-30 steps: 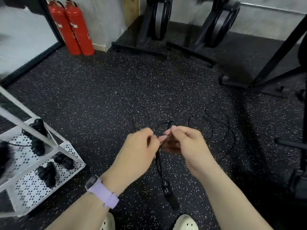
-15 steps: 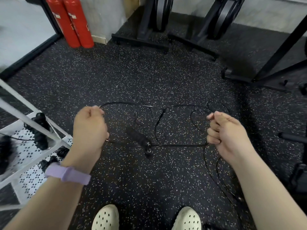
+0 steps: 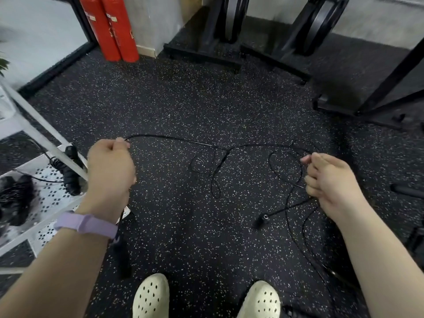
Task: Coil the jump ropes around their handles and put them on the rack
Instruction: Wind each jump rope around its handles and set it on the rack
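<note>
Speckled floor [image 3: 206, 106], both hands gripping black rope [image 3: 174, 140]

Hands you have in view: two, left hand [image 3: 110, 171], right hand [image 3: 330, 180]
Red cylindrical fire extinguishers [image 3: 110, 28]: two
Your cream perforated clogs [image 3: 151, 297]: two
Thin black jump rope [image 3: 183, 141] you hold: one
Lilac wristband [image 3: 87, 223]: one

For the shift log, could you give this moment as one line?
left hand grips jump rope | right hand grips rope | stretched, uncoiled | rack left
</note>
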{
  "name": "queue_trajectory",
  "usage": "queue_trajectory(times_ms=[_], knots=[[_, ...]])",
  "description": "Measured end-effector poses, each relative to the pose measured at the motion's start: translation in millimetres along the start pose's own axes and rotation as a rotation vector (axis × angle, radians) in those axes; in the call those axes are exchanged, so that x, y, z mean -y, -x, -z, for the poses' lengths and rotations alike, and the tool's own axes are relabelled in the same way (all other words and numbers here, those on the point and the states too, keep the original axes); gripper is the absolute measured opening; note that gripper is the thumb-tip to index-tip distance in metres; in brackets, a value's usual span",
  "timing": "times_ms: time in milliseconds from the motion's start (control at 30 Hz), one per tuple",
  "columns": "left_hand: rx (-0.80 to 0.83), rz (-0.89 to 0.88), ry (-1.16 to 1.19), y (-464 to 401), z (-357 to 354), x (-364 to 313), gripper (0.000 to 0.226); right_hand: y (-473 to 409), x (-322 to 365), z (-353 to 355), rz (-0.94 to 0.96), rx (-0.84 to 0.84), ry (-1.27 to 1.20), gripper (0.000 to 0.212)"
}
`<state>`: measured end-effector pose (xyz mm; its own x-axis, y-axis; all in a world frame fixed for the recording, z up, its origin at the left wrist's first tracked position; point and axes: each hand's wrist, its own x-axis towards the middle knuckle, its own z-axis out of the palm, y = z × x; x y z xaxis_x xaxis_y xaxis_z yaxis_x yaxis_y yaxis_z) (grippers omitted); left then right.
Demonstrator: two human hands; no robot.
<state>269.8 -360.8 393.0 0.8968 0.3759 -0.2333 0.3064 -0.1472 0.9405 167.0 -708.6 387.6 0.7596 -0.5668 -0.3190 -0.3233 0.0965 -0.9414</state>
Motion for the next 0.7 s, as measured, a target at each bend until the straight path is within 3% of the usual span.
queue_trajectory(times_ms=[200, 467, 700], knots=[[-0.039, -0.019, -0.007, -7.3, 1.8, 3.8, 0.02, -3.0, 0.2, 5.3, -0.009, -0.068, 0.13, 0.031], [0.03, 0.003, 0.026, 2.1, -7.7, -1.2, 0.016, -4.8, 0.7, 8.6, -0.006, -0.065, 0.119, 0.03], [-0.008, 0.045, 0.024, 3.8, -5.7, -3.5, 0.021, -5.9, 3.9, 16.7, -0.083, -0.065, -0.011, 0.025]])
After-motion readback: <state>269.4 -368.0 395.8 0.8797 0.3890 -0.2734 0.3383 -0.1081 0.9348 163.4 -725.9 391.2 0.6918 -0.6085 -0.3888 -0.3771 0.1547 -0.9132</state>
